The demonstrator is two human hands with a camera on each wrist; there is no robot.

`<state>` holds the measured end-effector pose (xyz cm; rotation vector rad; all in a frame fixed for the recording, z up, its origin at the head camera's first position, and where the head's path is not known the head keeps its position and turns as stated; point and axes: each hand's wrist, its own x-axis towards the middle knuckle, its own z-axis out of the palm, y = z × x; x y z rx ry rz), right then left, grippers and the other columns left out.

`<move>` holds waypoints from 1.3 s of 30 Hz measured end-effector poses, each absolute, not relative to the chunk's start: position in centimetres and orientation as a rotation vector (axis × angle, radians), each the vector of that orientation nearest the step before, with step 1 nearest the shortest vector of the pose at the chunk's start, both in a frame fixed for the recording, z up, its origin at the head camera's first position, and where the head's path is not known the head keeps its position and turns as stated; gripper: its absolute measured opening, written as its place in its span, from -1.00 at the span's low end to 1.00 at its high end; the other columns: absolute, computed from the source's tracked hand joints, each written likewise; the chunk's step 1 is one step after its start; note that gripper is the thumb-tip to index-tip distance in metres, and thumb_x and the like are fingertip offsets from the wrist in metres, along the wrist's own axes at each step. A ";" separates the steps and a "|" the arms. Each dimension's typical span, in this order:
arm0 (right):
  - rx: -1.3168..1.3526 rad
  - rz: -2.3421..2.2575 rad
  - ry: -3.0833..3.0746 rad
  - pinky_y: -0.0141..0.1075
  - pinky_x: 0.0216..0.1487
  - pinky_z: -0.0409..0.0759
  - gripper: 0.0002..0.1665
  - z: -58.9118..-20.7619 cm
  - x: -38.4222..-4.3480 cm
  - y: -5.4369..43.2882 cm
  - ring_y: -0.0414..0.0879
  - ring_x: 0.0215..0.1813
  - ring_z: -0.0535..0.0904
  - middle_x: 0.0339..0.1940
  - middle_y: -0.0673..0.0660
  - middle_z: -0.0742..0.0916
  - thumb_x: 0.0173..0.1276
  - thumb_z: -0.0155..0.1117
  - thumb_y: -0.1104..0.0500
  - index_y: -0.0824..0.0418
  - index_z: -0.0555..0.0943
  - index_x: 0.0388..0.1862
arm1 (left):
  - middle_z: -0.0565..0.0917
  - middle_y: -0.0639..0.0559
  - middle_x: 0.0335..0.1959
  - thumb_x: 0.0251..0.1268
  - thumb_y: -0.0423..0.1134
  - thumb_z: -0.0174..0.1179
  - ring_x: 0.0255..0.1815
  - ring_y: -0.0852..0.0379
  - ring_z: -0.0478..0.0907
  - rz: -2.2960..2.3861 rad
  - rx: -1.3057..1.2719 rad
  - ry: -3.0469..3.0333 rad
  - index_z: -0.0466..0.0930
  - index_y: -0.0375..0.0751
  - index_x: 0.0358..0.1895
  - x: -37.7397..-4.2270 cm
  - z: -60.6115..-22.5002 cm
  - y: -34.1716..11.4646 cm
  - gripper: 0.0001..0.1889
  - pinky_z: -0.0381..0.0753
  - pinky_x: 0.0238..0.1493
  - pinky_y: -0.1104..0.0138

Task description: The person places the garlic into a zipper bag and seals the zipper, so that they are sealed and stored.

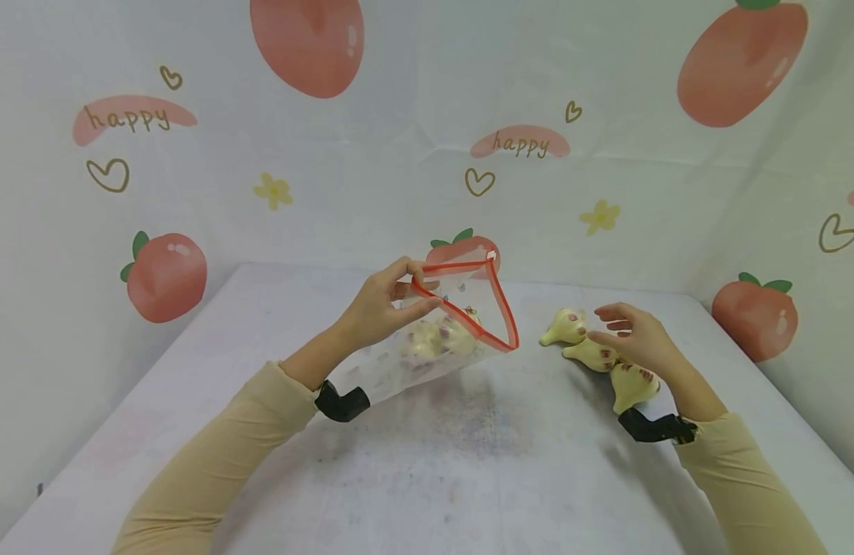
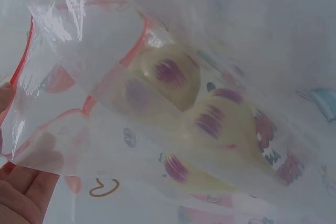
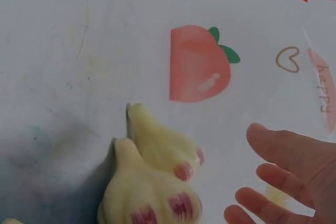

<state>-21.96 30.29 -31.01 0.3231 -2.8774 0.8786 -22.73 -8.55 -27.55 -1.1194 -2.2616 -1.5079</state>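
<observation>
My left hand (image 1: 380,310) pinches the red rim of a clear zip bag (image 1: 392,379) between thumb and fingers. The bag's mouth gapes toward the right. Garlic bulbs (image 1: 421,344) with purple patches lie inside; the left wrist view shows them through the film, a bulb (image 2: 170,74) among them. On the table to the right, three more garlic bulbs (image 1: 633,387) sit close together. Just above them hovers my right hand (image 1: 637,336), fingers spread and slightly bent, holding nothing. In the right wrist view its thumb and fingers are apart, beside two bulbs (image 3: 152,192).
A white table (image 1: 427,478) with faint stains stretches under both arms. Behind it hangs a white cloth backdrop (image 1: 371,154) printed with red fruit, hearts and the word happy. A black wrist mount (image 1: 342,402) sits at the left cuff, another (image 1: 654,426) at the right.
</observation>
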 end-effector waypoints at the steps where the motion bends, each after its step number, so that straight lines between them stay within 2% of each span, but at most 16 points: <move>1: 0.319 0.880 -2.893 0.14 0.10 0.48 -0.41 -31.1 -22.0 30.4 0.38 0.12 0.48 0.12 0.48 0.53 0.31 0.23 0.07 0.42 0.39 0.17 | 0.53 -0.22 0.08 0.18 -0.40 0.23 0.02 -0.07 0.64 -1.505 -1.121 -2.262 0.27 -0.29 -0.29 -22.7 -27.6 -8.6 -0.74 0.60 -0.23 0.37; 5: 0.311 0.876 -2.961 0.16 0.08 0.49 -0.37 -31.3 -22.1 30.8 0.42 0.14 0.45 0.16 0.51 0.50 0.31 0.23 0.05 0.43 0.35 0.20 | 0.52 -0.25 0.12 0.18 -0.40 0.23 0.00 -0.10 0.65 -1.492 -1.121 -2.267 0.26 -0.29 -0.30 -22.8 -27.7 -8.6 -0.73 0.60 -0.22 0.30; 10: 0.315 0.860 -3.006 0.16 0.08 0.48 -0.32 -31.7 -22.3 31.1 0.45 0.15 0.43 0.16 0.55 0.47 0.29 0.26 0.06 0.46 0.32 0.21 | 0.53 -0.26 0.11 0.18 -0.39 0.24 0.00 -0.15 0.64 -1.496 -1.116 -2.272 0.26 -0.29 -0.29 -22.7 -27.8 -8.6 -0.73 0.55 -0.26 0.47; 16: 0.303 0.828 -3.025 0.19 0.10 0.44 -0.29 -32.1 -22.4 31.3 0.47 0.15 0.41 0.14 0.58 0.46 0.24 0.31 0.08 0.47 0.32 0.21 | 0.53 -0.25 0.12 0.17 -0.38 0.25 0.01 -0.07 0.65 -1.487 -1.108 -2.281 0.26 -0.28 -0.29 -22.6 -27.8 -8.5 -0.72 0.52 -0.33 0.47; 27: 0.276 0.822 -3.038 0.21 0.13 0.40 -0.27 -33.1 -22.8 31.5 0.47 0.18 0.38 0.11 0.58 0.48 0.12 0.40 0.15 0.48 0.35 0.17 | 0.53 -0.22 0.13 0.18 -0.37 0.25 0.03 -0.09 0.64 -1.493 -1.089 -2.303 0.26 -0.27 -0.29 -22.5 -27.8 -8.5 -0.72 0.55 -0.26 0.45; 39: 0.288 0.772 -3.011 0.18 0.12 0.42 -0.34 -33.5 -23.0 31.5 0.43 0.14 0.42 0.08 0.54 0.53 0.11 0.40 0.19 0.50 0.40 0.10 | 0.52 -0.21 0.13 0.17 -0.37 0.25 0.03 -0.06 0.64 -1.502 -1.083 -2.307 0.28 -0.27 -0.28 -22.5 -27.9 -8.4 -0.73 0.61 -0.20 0.41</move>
